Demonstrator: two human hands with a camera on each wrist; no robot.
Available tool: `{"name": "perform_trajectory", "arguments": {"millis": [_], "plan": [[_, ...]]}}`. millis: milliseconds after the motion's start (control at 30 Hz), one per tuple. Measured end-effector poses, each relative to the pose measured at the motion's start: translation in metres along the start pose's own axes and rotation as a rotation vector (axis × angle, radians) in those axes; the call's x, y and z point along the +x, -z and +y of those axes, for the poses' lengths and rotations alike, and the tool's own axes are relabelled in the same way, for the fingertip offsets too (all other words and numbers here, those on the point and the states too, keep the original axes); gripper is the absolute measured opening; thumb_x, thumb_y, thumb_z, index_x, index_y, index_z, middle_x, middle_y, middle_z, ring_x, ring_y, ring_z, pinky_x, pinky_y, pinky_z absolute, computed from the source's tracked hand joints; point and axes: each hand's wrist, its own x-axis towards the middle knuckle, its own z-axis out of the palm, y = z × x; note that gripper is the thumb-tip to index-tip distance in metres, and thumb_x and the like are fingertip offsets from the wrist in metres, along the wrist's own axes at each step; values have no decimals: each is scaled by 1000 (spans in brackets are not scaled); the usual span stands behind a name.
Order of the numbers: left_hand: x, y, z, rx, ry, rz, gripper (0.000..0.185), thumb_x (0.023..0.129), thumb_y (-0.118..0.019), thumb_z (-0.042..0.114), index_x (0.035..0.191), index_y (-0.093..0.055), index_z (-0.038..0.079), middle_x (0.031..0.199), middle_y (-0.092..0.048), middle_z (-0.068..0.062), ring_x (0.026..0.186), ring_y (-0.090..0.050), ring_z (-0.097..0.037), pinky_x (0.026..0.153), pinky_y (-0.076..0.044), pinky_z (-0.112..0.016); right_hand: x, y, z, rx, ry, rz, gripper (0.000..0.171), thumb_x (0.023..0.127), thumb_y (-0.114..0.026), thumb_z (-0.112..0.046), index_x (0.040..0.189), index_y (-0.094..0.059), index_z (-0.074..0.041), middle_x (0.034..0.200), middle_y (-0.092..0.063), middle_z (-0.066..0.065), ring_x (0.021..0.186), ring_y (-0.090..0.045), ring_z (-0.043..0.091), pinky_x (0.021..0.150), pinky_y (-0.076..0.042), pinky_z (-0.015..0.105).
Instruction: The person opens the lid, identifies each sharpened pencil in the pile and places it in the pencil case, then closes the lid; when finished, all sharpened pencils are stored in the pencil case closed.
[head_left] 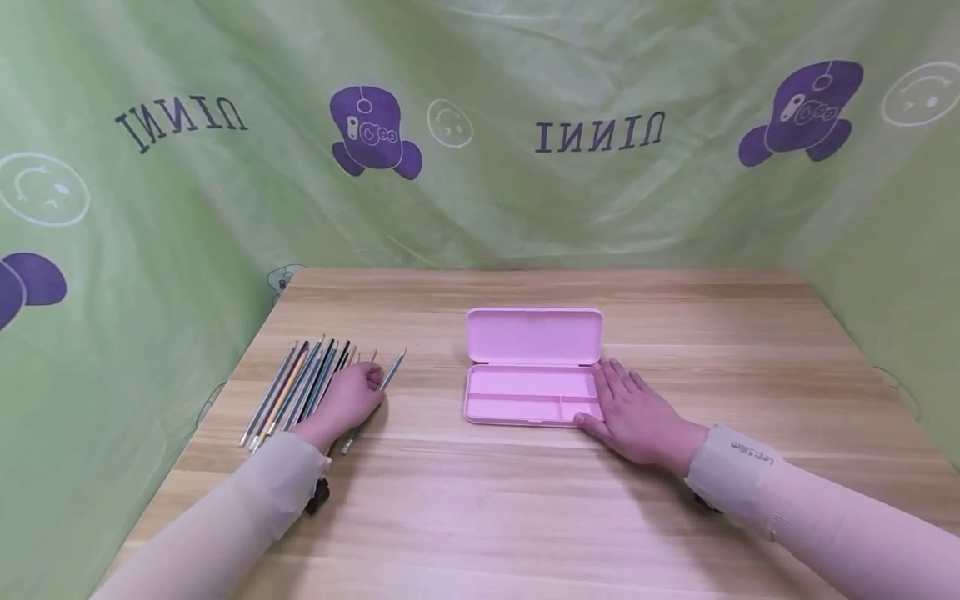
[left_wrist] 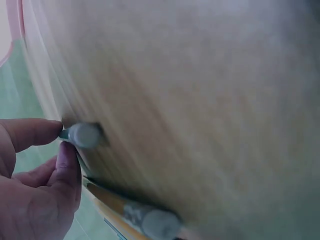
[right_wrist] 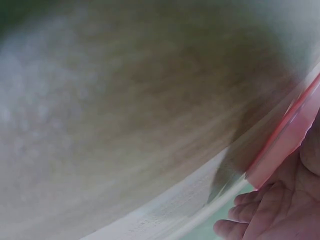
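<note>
From the head view, my left hand [head_left: 347, 402] sits at the right edge of a row of pencils [head_left: 296, 387] laid side by side on the wooden table [head_left: 487, 508]. My fingers curl around one grey pencil [head_left: 392, 372] that lies slightly apart from the row, its tip pointing away from me. My right hand [head_left: 633, 414] lies flat, fingers straight, against the right end of the open pink pencil case [head_left: 528, 375] — fingertips touching its edge, thumb along the near corner. The case stands in the middle of the table, lid [head_left: 534, 336] tipped up at the back, tray divided into compartments. A green printed cloth [head_left: 480, 125] hangs behind and to both sides.

From the left wrist view, my thumb and forefinger [left_wrist: 30, 132] pinch the rounded end of the grey pencil [left_wrist: 84, 135]; another pencil [left_wrist: 145, 217] lies just below it on the blurred wood.

From the right wrist view, the picture is blurred — my relaxed fingers [right_wrist: 260, 215] show at the lower right, beside the pink rim of the case [right_wrist: 287, 137], with nothing held between them.
</note>
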Motion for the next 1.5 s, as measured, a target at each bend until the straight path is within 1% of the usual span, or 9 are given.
{"name": "perform_trajectory", "arguments": {"millis": [267, 433, 600, 733, 833, 1000, 1100, 1267, 1500], "plan": [[8, -3, 10, 131, -40, -51, 28, 83, -62, -6, 110, -67, -14, 97, -71, -21, 94, -68, -36, 86, -58, -49, -1, 0, 6, 3, 8, 65, 88, 104, -55, -50, 149, -31, 21, 156, -30, 39, 144, -31, 53, 117, -28, 65], [8, -4, 19, 156, -26, -91, 31, 87, -59, -7, 117, -66, -14, 106, -71, -25, 100, -67, -40, 92, -56, -51, 0, -3, 8, 37, 21, 100, 88, 103, -56, -53, 149, -32, 18, 153, -34, 40, 141, -34, 56, 114, -31, 68], [12, 3, 26, 6, -12, -117, 33, 89, -57, -7, 120, -61, -16, 114, -67, -28, 108, -64, -42, 96, -54, -52, 0, -1, 6, 45, 7, 78, 89, 103, -55, -52, 151, -30, 18, 155, -32, 39, 143, -32, 55, 116, -28, 66], [16, 12, 31, -99, -26, -146, 27, 93, -58, -5, 119, -59, -13, 110, -66, -24, 102, -64, -37, 90, -57, -48, 0, 0, 4, 39, 4, 65, 88, 104, -54, -51, 151, -29, 20, 155, -32, 40, 143, -32, 55, 116, -29, 65], [21, 17, 39, -245, -21, -166, 27, 99, -58, -2, 125, -56, -11, 108, -66, -24, 97, -66, -35, 85, -59, -42, -1, 0, 4, 28, 5, 63, 88, 104, -54, -51, 150, -30, 20, 155, -32, 39, 143, -32, 55, 116, -29, 66], [33, 22, 66, -549, -52, -225, 40, 101, -60, -3, 138, -49, -11, 113, -63, -33, 100, -67, -43, 83, -61, -36, 1, -3, 4, -11, -22, 28, 88, 105, -50, -53, 152, -28, 19, 158, -28, 38, 147, -27, 53, 116, -26, 68], [38, 21, 87, -597, -111, -283, 45, 101, -59, -3, 144, -47, -11, 117, -63, -36, 108, -65, -47, 88, -60, -38, 0, -3, 4, -26, -33, 8, 89, 105, -48, -53, 152, -27, 19, 159, -26, 38, 148, -25, 52, 117, -24, 68], [53, 13, 126, -407, -283, -353, 42, 101, -61, 1, 141, -55, -8, 110, -70, -25, 102, -68, -37, 89, -59, -36, -1, -1, 3, -27, -38, -2, 88, 106, -48, -53, 152, -27, 19, 159, -26, 37, 148, -25, 52, 117, -24, 67], [73, -16, 172, -86, -530, -464, 33, 100, -62, 3, 132, -66, -4, 94, -73, -12, 78, -63, -17, 72, -54, -26, -1, -1, 3, 9, -46, -6, 91, 105, -45, -57, 153, -26, 18, 160, -25, 37, 148, -23, 52, 117, -22, 69]]}}
